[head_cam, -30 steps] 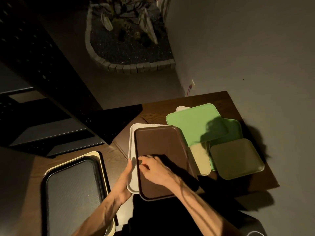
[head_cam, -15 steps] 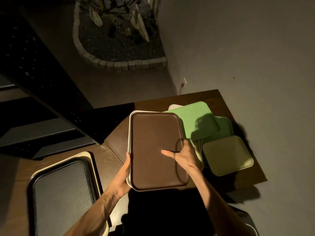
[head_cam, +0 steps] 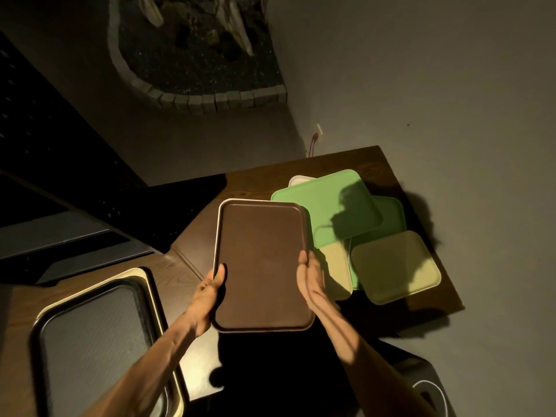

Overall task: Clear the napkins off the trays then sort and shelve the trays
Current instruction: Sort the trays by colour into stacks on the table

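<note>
I hold a brown tray [head_cam: 261, 263] stacked on a white tray whose rim [head_cam: 217, 233] shows along its left edge, lifted in front of me above the table. My left hand [head_cam: 210, 291] grips the left edge, my right hand [head_cam: 310, 272] grips the right edge. To the right, a pile of trays lies on the wooden table [head_cam: 388, 167]: a bright green tray [head_cam: 322, 203] on top, another green tray [head_cam: 391, 218] under it, an olive tray [head_cam: 394, 266] at the front and a cream tray [head_cam: 337, 266] partly hidden. No napkins are visible.
At the lower left a black tray [head_cam: 90, 341] lies on a cream tray [head_cam: 144, 273]. Dark shelving [head_cam: 60, 230] stands at the left. A stone-edged planter [head_cam: 195, 55] is on the floor beyond. A dark bin [head_cam: 427, 386] sits at the lower right. Grey wall at right.
The brown and white trays have been lifted off the table and squared up. My right hand moved from the tray's top surface to its right edge.
</note>
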Demonstrator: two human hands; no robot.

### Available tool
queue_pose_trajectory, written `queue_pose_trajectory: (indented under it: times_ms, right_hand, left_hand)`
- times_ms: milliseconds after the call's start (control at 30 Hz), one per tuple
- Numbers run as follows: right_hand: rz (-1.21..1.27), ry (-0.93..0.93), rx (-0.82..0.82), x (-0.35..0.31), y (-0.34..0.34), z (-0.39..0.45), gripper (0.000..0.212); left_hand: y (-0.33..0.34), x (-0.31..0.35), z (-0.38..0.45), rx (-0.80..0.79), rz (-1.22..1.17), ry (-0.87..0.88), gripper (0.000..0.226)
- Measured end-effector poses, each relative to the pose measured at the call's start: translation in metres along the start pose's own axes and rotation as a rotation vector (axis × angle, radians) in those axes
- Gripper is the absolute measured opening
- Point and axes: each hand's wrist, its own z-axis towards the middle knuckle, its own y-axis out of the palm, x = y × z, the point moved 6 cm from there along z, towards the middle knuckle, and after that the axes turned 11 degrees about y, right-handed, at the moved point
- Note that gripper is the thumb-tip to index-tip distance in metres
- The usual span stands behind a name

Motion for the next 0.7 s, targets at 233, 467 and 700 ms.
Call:
queue_pose_trajectory:
  times_ms: [233, 467, 700]
  right_hand:
    - [-0.203, 0.034, 0.075, 0.003, 0.006, 0.015, 0.043]
    - [-0.151, 0.067, -0.015, 0.006, 0.008, 0.044, 0.05]
    - [0.201, 0.304, 0.162, 0.038, -0.012, 0.128, 0.053]
  left_hand:
    - [-0.018, -0.013, 0.033, 0.128, 0.259, -0.056, 0.046]
    - [-0.032, -0.022, 0.035, 0.248, 0.165, 0.009, 0.033]
    - [-0.047, -0.031, 0.038, 0.275, 0.202, 0.03, 0.037]
